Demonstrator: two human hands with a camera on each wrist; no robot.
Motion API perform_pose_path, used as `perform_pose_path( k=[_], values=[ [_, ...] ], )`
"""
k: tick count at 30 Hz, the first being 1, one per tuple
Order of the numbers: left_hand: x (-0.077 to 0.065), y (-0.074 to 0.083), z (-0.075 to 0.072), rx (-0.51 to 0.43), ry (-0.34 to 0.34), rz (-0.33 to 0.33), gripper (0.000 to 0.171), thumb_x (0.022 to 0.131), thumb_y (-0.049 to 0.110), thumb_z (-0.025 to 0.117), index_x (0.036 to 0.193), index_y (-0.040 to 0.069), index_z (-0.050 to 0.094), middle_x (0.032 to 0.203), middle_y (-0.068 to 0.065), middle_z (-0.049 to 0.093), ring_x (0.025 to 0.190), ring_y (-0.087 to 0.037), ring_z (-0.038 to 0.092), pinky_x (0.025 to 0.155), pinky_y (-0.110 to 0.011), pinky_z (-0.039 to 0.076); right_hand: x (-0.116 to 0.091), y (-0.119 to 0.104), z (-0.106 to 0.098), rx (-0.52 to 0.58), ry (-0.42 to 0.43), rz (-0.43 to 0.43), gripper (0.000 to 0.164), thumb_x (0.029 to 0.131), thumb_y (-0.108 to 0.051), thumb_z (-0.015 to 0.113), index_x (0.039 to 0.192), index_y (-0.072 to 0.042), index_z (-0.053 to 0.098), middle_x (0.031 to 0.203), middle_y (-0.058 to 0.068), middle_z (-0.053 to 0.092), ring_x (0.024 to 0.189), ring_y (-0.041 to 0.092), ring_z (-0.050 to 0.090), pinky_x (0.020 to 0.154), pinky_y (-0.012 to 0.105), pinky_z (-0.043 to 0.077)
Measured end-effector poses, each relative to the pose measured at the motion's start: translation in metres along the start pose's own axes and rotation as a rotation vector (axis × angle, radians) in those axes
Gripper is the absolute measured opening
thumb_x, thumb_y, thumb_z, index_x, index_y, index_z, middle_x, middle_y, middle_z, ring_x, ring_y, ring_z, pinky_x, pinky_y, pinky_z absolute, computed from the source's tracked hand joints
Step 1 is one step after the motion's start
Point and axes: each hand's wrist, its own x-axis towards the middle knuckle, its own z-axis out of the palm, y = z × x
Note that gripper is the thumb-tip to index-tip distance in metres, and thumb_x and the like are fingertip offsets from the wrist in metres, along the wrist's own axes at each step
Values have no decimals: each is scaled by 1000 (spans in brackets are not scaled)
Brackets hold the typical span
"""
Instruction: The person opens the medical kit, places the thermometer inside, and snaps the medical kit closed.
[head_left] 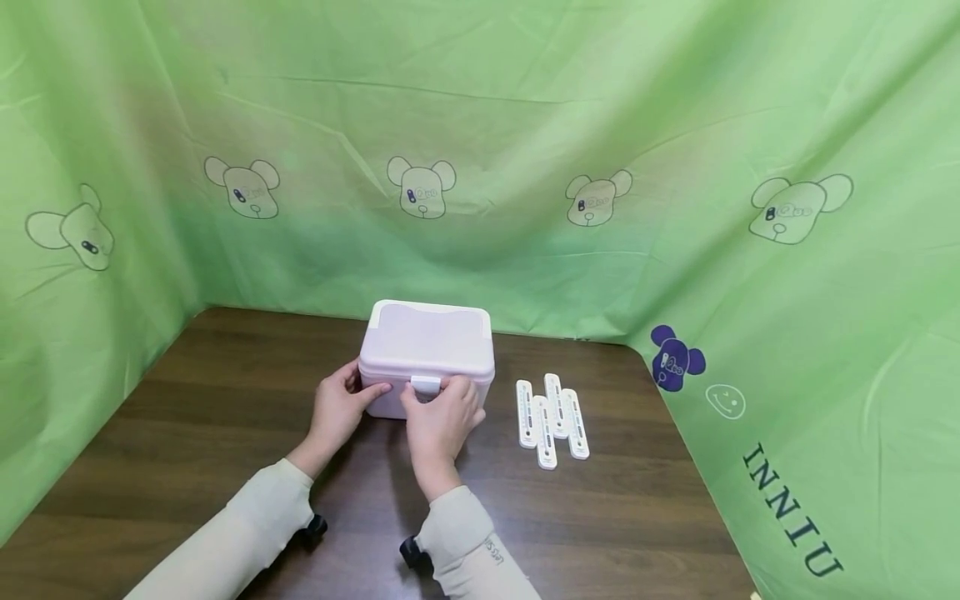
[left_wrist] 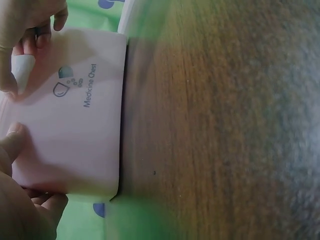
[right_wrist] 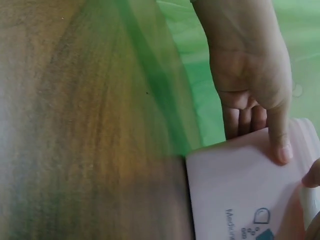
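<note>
A pale pink medicine box (head_left: 427,342) with a closed lid stands upright at the back of the table. "Medicine Chest" is printed on its front (left_wrist: 75,130) in the left wrist view. My left hand (head_left: 341,408) grips the box's left side, thumb (right_wrist: 282,150) on the front and fingers round the side. At the front middle, my right hand (head_left: 442,425) holds the white latch (head_left: 426,385) between thumb and fingers. The latch (left_wrist: 22,70) tilts out from the front in the left wrist view. The right wrist view catches only the right hand's thumb (right_wrist: 312,175).
Several white strip thermometers (head_left: 545,429) lie side by side right of the box on the dark wooden table (head_left: 600,517). A green curtain (head_left: 525,250) with printed bear heads hangs behind the table and along both sides.
</note>
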Motion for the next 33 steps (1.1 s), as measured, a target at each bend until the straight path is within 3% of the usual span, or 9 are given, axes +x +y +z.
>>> perform_pose_path(
  k=[3, 10, 17, 22, 27, 33],
  values=[
    [1, 0, 0, -2, -1, 2, 67, 81, 25, 90, 138, 0, 63, 126, -16, 72, 115, -24, 68, 87, -23, 56, 2, -1, -3, -26, -13, -16, 56, 61, -35, 92, 87, -12, 48, 81, 0, 46, 78, 24, 46, 81, 43, 32],
    [-1, 1, 1, 9, -3, -1, 66, 82, 25, 89, 137, 0, 63, 125, -16, 72, 114, -25, 69, 91, -35, 57, 1, 0, -7, -36, -24, -53, 55, 62, -36, 91, 84, -13, 46, 81, 1, 45, 79, 24, 45, 81, 42, 31],
    [-2, -1, 3, 21, 4, 18, 64, 82, 24, 89, 137, 0, 64, 123, -16, 73, 111, -25, 70, 88, -30, 57, -2, 4, -6, -28, 5, -77, 56, 62, -36, 91, 85, -11, 46, 82, 3, 46, 80, 27, 47, 82, 44, 34],
    [-4, 0, 4, 22, 9, 18, 64, 83, 22, 88, 138, -1, 63, 124, -17, 73, 112, -25, 69, 90, -34, 57, -2, 4, -7, -22, 8, -87, 57, 61, -36, 92, 87, -10, 48, 83, 3, 47, 80, 27, 49, 82, 45, 35],
    [-4, 1, 4, 27, 16, 21, 63, 84, 21, 87, 138, -1, 63, 124, -17, 72, 113, -25, 69, 93, -40, 57, -1, 5, -9, 5, -10, -94, 55, 64, -35, 91, 89, -9, 49, 85, 4, 48, 83, 27, 50, 87, 47, 36],
    [-4, 2, 4, 23, 14, 25, 65, 84, 21, 87, 139, -1, 61, 126, -17, 71, 116, -25, 68, 93, -38, 57, -6, 6, -14, 81, -9, -55, 51, 68, -33, 95, 90, -10, 55, 86, 5, 54, 86, 22, 51, 95, 47, 34]
  ],
)
